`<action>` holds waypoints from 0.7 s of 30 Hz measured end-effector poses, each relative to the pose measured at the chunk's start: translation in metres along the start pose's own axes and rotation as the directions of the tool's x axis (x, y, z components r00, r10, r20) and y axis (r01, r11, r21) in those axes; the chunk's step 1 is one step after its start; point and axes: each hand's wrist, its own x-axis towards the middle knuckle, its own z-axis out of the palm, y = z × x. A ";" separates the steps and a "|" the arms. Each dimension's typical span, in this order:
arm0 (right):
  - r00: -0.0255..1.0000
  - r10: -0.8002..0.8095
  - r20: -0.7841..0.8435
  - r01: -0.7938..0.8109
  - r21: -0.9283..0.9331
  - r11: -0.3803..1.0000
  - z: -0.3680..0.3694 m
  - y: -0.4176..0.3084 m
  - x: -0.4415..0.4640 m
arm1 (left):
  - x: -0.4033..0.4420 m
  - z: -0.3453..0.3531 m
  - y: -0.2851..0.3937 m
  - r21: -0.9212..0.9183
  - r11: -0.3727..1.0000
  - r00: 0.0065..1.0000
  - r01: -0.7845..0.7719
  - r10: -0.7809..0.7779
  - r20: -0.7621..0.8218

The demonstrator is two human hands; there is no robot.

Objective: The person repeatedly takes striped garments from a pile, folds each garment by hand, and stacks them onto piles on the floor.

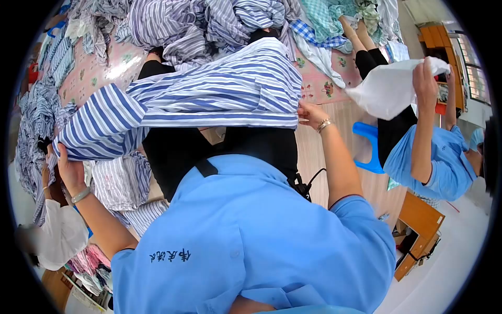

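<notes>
The striped shirt (219, 89) spans the gap between the two hands, spread above the wearer's thighs. The left hand (71, 170) has its fingers closed on the sleeve's end, at the shirt's near left corner. The right hand (312, 114) pinches the opposite edge with its fingertips, so most of the cloth lies between the grips and beyond them. Past it sits a clothes heap (167, 26) on a pink mat (78, 83). Folded clothes (116, 183) lie beside the left thigh. Rightward are a blue stool (374, 149) and a co-worker (434, 162) holding up white cloth (384, 89).
</notes>
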 end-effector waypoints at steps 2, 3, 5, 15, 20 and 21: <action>0.949 -0.314 -0.005 0.312 0.149 0.939 -0.003 0.005 0.004 | 0.001 -0.007 0.000 -0.018 0.999 0.999 0.038 -0.037 0.012; 0.908 -0.414 0.068 0.393 0.206 0.896 -0.022 -0.005 0.010 | 0.005 -0.013 0.001 -0.019 0.999 0.997 0.049 -0.048 0.053; 0.832 -0.551 -0.073 0.555 0.161 0.816 -0.020 -0.054 -0.023 | 0.006 -0.003 0.005 0.030 0.999 1.000 0.016 -0.016 -0.001; 0.672 -0.740 -0.012 0.704 -0.301 0.644 0.034 -0.111 0.019 | 0.006 0.014 -0.006 -0.032 0.999 0.996 -0.014 0.011 -0.088; 0.813 -0.519 -0.264 0.492 -0.167 0.855 0.044 -0.130 0.077 | 0.006 0.032 -0.004 -0.054 0.999 0.997 -0.005 0.001 -0.080; 0.811 -0.519 -0.270 0.492 -0.164 0.855 0.041 -0.138 0.083 | 0.003 0.036 -0.003 -0.072 0.997 0.997 0.001 -0.006 -0.072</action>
